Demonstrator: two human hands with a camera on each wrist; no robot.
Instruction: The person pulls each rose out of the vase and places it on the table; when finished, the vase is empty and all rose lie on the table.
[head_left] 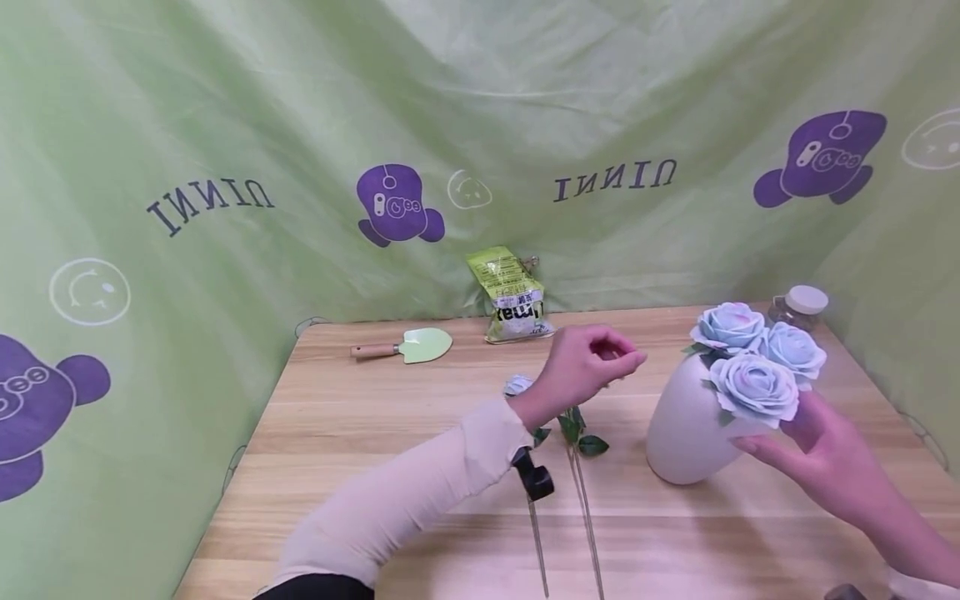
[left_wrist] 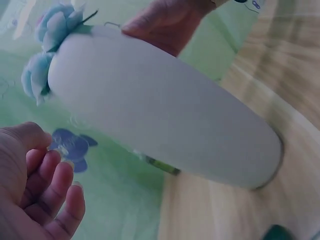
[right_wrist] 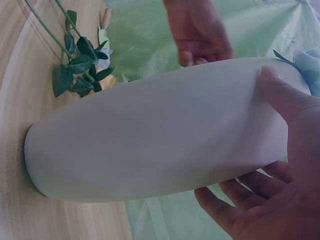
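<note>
A white vase [head_left: 684, 425] stands on the right side of the table, with several pale blue artificial roses [head_left: 756, 387] in its mouth. My right hand [head_left: 832, 458] holds the vase near the top. In the right wrist view its thumb [right_wrist: 285, 92] lies along one side and its fingers [right_wrist: 250, 195] bend round the other. My left hand [head_left: 588, 367] hovers left of the vase, fingers loosely curled, with nothing in them. Below the left forearm lie more roses, with long stems [head_left: 585, 508], green leaves [head_left: 593, 446] and a blue bloom [head_left: 517, 384] partly hidden by the wrist.
A small trowel [head_left: 426, 345] with a wooden handle lies at the back left. At the back of the table stands a green and white bag [head_left: 513, 296]. Behind the roses is a jar with a white lid [head_left: 806, 299]. Green cloth [head_left: 480, 100] encloses the table.
</note>
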